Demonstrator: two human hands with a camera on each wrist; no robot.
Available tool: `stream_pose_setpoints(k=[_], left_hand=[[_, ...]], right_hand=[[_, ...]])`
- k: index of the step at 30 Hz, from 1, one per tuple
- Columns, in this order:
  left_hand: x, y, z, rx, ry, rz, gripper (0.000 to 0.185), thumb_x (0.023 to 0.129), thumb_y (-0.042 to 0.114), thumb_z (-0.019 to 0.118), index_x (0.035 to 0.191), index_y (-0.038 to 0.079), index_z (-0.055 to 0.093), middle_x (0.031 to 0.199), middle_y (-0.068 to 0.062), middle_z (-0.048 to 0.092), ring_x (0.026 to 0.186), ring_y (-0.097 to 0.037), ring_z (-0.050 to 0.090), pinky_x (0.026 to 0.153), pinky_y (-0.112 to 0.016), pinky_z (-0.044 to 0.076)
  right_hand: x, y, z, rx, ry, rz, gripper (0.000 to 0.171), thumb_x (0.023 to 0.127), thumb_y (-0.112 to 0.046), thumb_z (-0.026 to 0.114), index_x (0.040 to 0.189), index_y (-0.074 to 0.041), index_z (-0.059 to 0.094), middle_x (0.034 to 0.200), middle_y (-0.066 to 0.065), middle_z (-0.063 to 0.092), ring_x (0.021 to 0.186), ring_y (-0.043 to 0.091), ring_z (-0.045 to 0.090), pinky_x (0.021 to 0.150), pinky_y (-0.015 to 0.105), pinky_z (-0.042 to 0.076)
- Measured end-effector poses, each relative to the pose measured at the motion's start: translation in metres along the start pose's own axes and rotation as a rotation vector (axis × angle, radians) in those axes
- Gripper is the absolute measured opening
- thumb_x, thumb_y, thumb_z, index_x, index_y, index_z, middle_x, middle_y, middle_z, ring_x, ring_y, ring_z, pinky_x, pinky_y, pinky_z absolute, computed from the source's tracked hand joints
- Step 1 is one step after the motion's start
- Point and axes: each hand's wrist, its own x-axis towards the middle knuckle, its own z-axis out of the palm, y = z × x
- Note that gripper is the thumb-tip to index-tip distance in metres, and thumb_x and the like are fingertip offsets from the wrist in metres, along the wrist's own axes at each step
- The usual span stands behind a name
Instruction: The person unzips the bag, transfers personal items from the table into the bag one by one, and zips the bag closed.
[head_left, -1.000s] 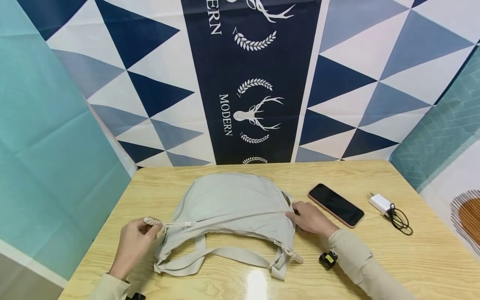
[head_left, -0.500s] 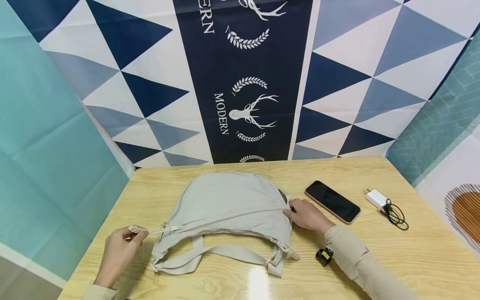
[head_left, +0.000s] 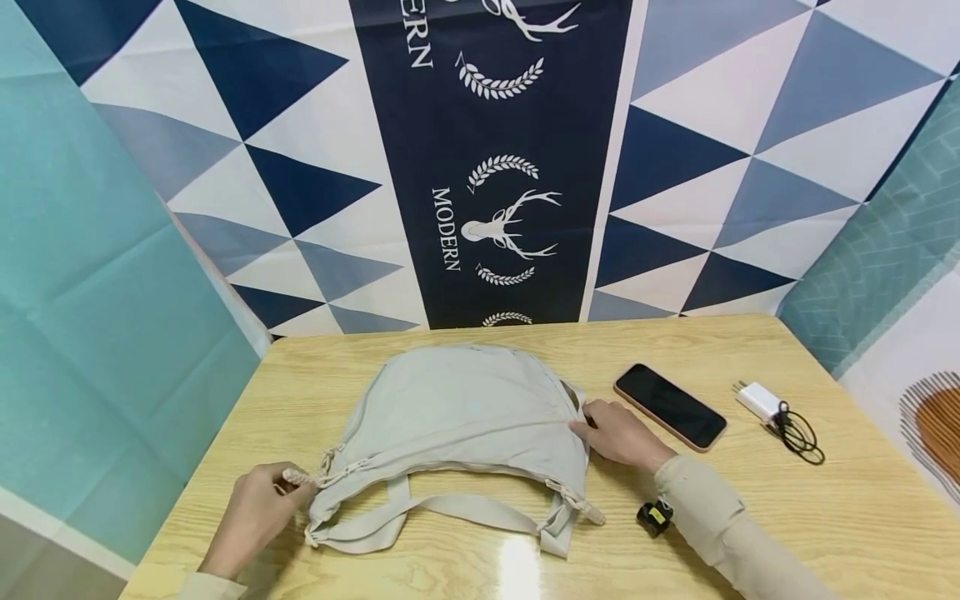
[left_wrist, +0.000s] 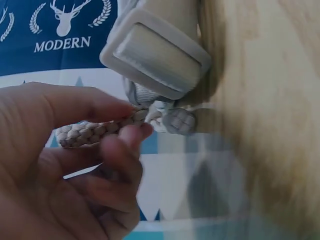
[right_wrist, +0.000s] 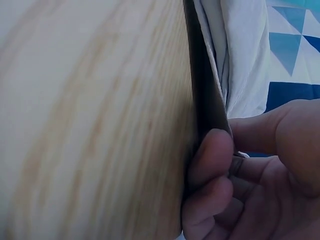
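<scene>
A light grey fabric bag [head_left: 465, 392] lies on the wooden table, its strap [head_left: 480, 510] looped toward me. At the bag's left corner my left hand [head_left: 258, 508] pinches a braided zipper pull [left_wrist: 87, 134] between thumb and finger. Right by those fingertips, the left wrist view has a strap buckle [left_wrist: 197, 57] and a knotted cord end [left_wrist: 180, 121]. My right hand [head_left: 618, 433] grips the bag's right edge, thumb on one side and curled fingers on the other, as the right wrist view bears out. A second braided pull [head_left: 581, 504] hangs at the front right corner.
To the right of the bag lies a phone [head_left: 670, 406] with its dark screen up. Farther right are a white charger plug [head_left: 760, 402] and a coiled black cable [head_left: 798, 435]. A patterned cloth backdrop [head_left: 517, 167] stands behind the table.
The left hand draws the zipper pull left along the bag's seam to the left corner, out with the cord taut, then slightly back toward the bag. The right hand keeps its grip.
</scene>
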Motion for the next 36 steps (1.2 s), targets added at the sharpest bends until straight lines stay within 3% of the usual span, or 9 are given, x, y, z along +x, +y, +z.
stream_pose_setpoints(k=[5,8,12,18,22,24,27,30,36], left_hand=[[-0.001,0.004,-0.004,0.103,-0.052,0.062,0.012,0.087,0.018,0.074,0.092,0.007,0.07,0.077,0.001,0.064,0.066,-0.014,0.055,0.057,-0.031,0.044],[-0.002,0.009,-0.008,0.218,-0.038,0.12,0.027,0.086,0.019,0.076,0.104,0.0,0.068,0.087,-0.006,0.066,0.072,-0.02,0.062,0.06,-0.038,0.05],[-0.004,0.023,-0.008,0.356,0.072,0.247,0.039,0.083,0.017,0.078,0.113,-0.006,0.066,0.103,-0.02,0.064,0.086,-0.036,0.064,0.067,-0.05,0.054],[-0.002,0.057,0.006,0.467,0.253,0.529,0.019,0.083,0.012,0.079,0.095,-0.001,0.073,0.103,-0.019,0.068,0.096,-0.039,0.063,0.075,-0.055,0.053],[0.003,0.08,0.013,0.502,0.293,0.612,0.009,0.083,0.012,0.079,0.087,0.006,0.073,0.094,-0.011,0.072,0.099,-0.034,0.064,0.082,-0.06,0.047],[0.006,0.089,0.016,0.518,0.301,0.643,0.01,0.082,0.011,0.079,0.079,0.01,0.07,0.084,-0.007,0.071,0.092,-0.031,0.065,0.08,-0.058,0.048],[0.016,0.102,0.021,0.505,0.283,0.7,0.015,0.083,0.009,0.078,0.073,0.011,0.067,0.073,-0.004,0.066,0.077,-0.025,0.065,0.074,-0.052,0.051],[0.028,0.114,0.029,0.456,0.243,0.757,0.015,0.086,0.008,0.076,0.074,0.012,0.067,0.068,0.001,0.061,0.061,-0.016,0.06,0.061,-0.038,0.052],[0.053,0.137,0.049,0.379,0.174,0.859,0.014,0.09,0.009,0.073,0.079,0.013,0.065,0.068,0.004,0.056,0.057,-0.008,0.054,0.052,-0.025,0.046]], right_hand=[[-0.001,0.0,-0.002,0.014,-0.012,-0.012,0.029,0.101,-0.021,0.059,0.074,-0.01,0.056,0.06,0.001,0.046,0.049,0.013,0.042,0.053,0.029,0.035],[-0.001,0.0,-0.003,0.028,-0.011,-0.027,0.027,0.1,-0.022,0.06,0.076,-0.01,0.059,0.057,0.0,0.048,0.046,0.011,0.043,0.05,0.028,0.036],[-0.005,-0.002,-0.005,0.016,0.0,-0.022,0.021,0.098,-0.023,0.064,0.082,-0.009,0.062,0.055,-0.002,0.05,0.045,0.01,0.044,0.047,0.027,0.037],[-0.015,-0.022,-0.009,-0.122,0.126,-0.024,0.022,0.093,-0.021,0.071,0.102,-0.003,0.062,0.073,0.002,0.055,0.056,0.012,0.047,0.051,0.028,0.039],[-0.02,-0.045,-0.008,-0.202,0.236,-0.139,0.028,0.09,-0.018,0.074,0.11,-0.002,0.063,0.091,0.007,0.056,0.068,0.013,0.051,0.056,0.028,0.044],[-0.022,-0.055,-0.005,-0.223,0.247,-0.231,0.03,0.09,-0.018,0.075,0.113,-0.002,0.064,0.099,0.01,0.059,0.077,0.016,0.057,0.063,0.031,0.05],[-0.025,-0.068,-0.001,-0.252,0.212,-0.373,0.034,0.092,-0.019,0.073,0.12,-0.003,0.064,0.116,0.015,0.06,0.099,0.025,0.062,0.081,0.042,0.054],[-0.026,-0.079,0.003,-0.268,0.144,-0.475,0.036,0.096,-0.022,0.068,0.126,-0.004,0.062,0.129,0.018,0.057,0.117,0.033,0.057,0.094,0.051,0.049],[-0.022,-0.093,0.013,-0.261,0.045,-0.548,0.043,0.103,-0.031,0.057,0.136,-0.005,0.057,0.143,0.017,0.051,0.131,0.031,0.05,0.105,0.048,0.043]])
